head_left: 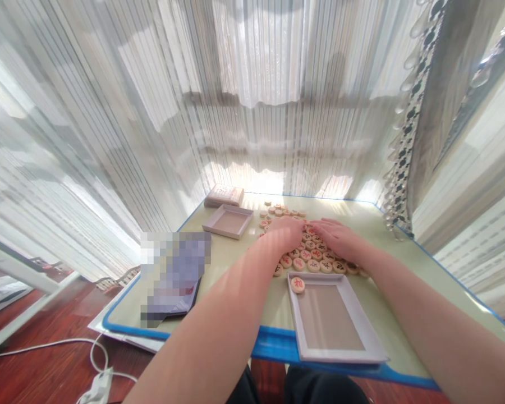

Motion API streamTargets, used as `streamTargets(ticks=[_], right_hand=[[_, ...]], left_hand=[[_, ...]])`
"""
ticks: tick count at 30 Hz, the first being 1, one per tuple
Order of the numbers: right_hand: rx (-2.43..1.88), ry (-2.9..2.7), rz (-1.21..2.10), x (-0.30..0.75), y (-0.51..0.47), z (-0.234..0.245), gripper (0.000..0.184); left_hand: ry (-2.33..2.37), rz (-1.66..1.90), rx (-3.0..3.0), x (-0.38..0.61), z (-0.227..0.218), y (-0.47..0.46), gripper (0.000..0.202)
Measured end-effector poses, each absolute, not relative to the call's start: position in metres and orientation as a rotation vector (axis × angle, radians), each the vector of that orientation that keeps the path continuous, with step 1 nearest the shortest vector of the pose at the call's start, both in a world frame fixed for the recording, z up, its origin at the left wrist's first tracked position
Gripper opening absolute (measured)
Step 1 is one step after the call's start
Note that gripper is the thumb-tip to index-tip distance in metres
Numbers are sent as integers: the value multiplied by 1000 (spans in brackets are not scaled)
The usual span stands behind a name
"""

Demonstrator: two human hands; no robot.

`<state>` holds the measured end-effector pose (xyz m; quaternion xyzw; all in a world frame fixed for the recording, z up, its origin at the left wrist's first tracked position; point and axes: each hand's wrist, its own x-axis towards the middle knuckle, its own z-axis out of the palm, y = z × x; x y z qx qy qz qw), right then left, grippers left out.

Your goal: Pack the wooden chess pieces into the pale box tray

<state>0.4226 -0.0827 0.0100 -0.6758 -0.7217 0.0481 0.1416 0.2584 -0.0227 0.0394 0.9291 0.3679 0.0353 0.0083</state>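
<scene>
I have the right hand [340, 237] open flat, left hand [286, 233] curled, grip hidden, over round pieces [313, 265] too covered to count; one tray [229, 220] lies leftward; a second tray [332, 317], nearer, bears one lone piece [297, 285].

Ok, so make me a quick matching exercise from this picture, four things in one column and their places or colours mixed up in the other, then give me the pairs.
Things
1. Right hand
2. Curtain
3. Table rim
4. Single round piece

Places or colours
A. Blue
B. At a corner of the near box
C. Over the clustered pieces
D. Hanging beyond the table

Pairs: 1-C, 2-D, 3-A, 4-B
</scene>
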Motion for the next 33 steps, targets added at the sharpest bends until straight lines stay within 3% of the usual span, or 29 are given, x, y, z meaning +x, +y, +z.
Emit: streamTargets(ticks=[25, 33], right_hand=[[-1896, -2057, -14, 419, -82, 9, 40], [-1931, -1978, -42, 422, -80, 7, 40]], left_hand=[[1188, 101, 2837, 254, 41, -23, 34], [1202, 141, 2840, 255, 38, -21, 36]])
